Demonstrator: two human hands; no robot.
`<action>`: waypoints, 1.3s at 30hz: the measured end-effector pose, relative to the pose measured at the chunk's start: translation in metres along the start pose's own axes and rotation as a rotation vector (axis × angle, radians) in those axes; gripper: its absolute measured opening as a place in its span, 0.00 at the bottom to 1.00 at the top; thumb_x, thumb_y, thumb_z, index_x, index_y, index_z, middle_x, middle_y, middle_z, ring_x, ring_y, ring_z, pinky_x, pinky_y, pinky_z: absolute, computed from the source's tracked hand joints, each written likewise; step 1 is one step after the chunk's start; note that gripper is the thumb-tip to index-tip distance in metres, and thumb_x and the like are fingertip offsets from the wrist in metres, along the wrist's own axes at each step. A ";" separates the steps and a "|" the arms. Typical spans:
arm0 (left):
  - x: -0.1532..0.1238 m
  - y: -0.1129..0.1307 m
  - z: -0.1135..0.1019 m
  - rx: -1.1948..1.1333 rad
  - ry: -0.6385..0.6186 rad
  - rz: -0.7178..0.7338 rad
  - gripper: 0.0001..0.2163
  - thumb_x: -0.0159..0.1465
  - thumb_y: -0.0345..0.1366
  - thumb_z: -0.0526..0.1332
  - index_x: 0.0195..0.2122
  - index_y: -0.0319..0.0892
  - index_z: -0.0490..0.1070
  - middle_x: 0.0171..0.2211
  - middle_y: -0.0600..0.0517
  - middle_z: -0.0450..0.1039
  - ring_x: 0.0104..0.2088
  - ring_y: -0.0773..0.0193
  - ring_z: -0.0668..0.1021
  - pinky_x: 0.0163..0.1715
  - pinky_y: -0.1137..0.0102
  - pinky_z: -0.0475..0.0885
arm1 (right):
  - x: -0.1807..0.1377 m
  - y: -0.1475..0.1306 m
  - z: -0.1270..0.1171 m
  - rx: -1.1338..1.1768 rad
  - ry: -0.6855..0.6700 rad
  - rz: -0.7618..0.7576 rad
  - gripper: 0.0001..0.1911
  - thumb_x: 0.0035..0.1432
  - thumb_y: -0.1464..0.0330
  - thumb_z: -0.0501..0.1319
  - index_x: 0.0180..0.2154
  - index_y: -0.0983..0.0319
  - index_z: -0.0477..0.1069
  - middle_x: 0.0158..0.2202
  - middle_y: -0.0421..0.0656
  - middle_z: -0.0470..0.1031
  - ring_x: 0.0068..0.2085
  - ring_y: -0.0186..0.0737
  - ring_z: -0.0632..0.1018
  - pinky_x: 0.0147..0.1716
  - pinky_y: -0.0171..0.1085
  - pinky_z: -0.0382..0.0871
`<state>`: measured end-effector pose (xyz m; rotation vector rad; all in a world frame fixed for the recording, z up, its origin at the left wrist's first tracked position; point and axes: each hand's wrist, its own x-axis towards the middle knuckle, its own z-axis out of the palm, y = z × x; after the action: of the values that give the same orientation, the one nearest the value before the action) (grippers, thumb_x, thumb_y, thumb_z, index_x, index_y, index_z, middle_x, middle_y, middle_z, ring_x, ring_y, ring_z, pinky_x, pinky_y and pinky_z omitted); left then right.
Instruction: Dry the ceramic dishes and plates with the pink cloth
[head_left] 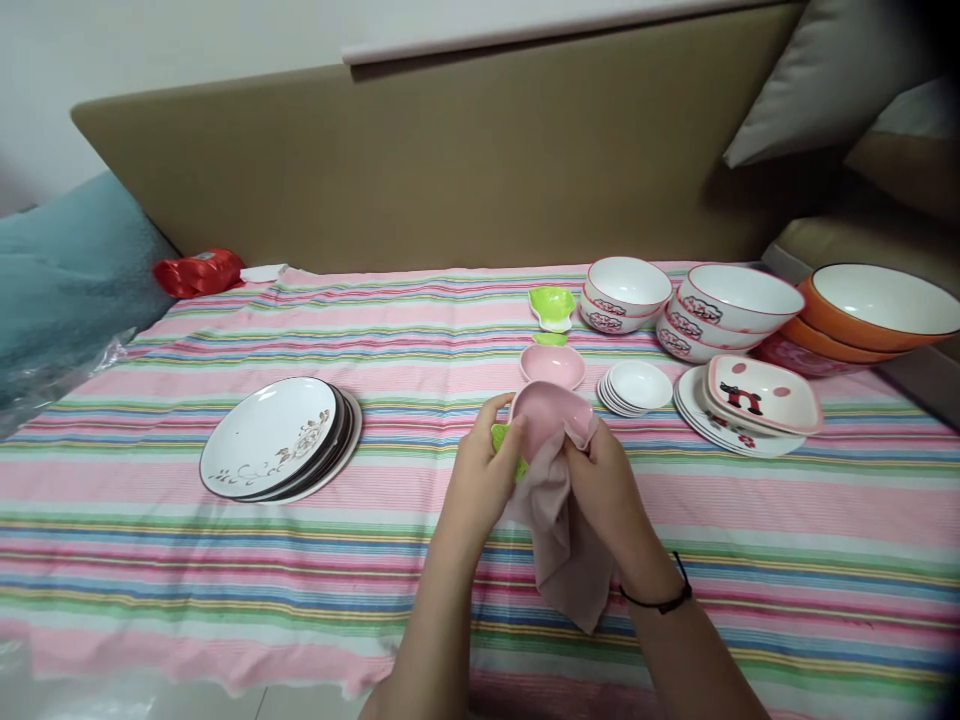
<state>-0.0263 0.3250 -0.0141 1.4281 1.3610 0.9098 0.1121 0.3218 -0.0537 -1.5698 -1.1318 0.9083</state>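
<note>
Between my hands is a small pink dish (551,408) with a green leaf-shaped end, held tilted above the striped cloth. My left hand (487,455) is closed on its left side, thumb over the rim by the green part. My right hand (600,475) grips a greyish-pink cloth (559,540) against the dish's right rim; the cloth hangs down below. Just beyond lies a similar pink dish (553,368) with a green end, and behind that a green and white leaf-shaped dish (553,307).
Dark-rimmed plates (270,435) are stacked at left. On the right stand small white saucers (639,385), red-rimmed bowls (626,283), more bowls (742,290), orange bowls (885,300), and a panda-patterned square dish (761,395) on plates. A red package (199,273) lies at the back left.
</note>
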 end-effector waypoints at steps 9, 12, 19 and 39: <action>0.002 -0.008 -0.022 0.312 -0.101 0.071 0.18 0.58 0.32 0.55 0.49 0.47 0.74 0.27 0.54 0.73 0.26 0.64 0.72 0.27 0.72 0.63 | 0.005 -0.004 -0.018 -0.336 -0.222 -0.166 0.06 0.52 0.66 0.56 0.25 0.60 0.66 0.25 0.40 0.74 0.28 0.39 0.70 0.27 0.35 0.58; 0.001 -0.005 -0.020 0.256 -0.044 0.054 0.16 0.61 0.37 0.56 0.50 0.47 0.73 0.31 0.53 0.75 0.31 0.61 0.74 0.32 0.70 0.66 | 0.009 -0.002 -0.021 -0.331 -0.230 -0.177 0.07 0.52 0.67 0.55 0.25 0.61 0.66 0.26 0.41 0.74 0.29 0.39 0.69 0.28 0.35 0.58; 0.005 -0.004 -0.003 -0.001 0.112 -0.010 0.13 0.64 0.46 0.56 0.39 0.42 0.69 0.30 0.54 0.70 0.31 0.65 0.72 0.31 0.72 0.65 | 0.008 0.000 -0.010 0.023 -0.134 0.040 0.11 0.54 0.59 0.58 0.31 0.61 0.69 0.28 0.42 0.73 0.30 0.40 0.70 0.29 0.37 0.63; 0.002 -0.002 -0.008 0.130 0.025 0.044 0.11 0.65 0.41 0.52 0.46 0.45 0.67 0.29 0.56 0.69 0.30 0.64 0.71 0.30 0.72 0.61 | 0.008 -0.002 -0.007 -0.167 -0.119 -0.061 0.11 0.54 0.63 0.55 0.31 0.63 0.71 0.31 0.44 0.76 0.33 0.43 0.73 0.32 0.38 0.63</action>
<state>-0.0344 0.3281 -0.0142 1.5547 1.4339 0.8834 0.1205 0.3278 -0.0497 -1.6227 -1.3627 0.8944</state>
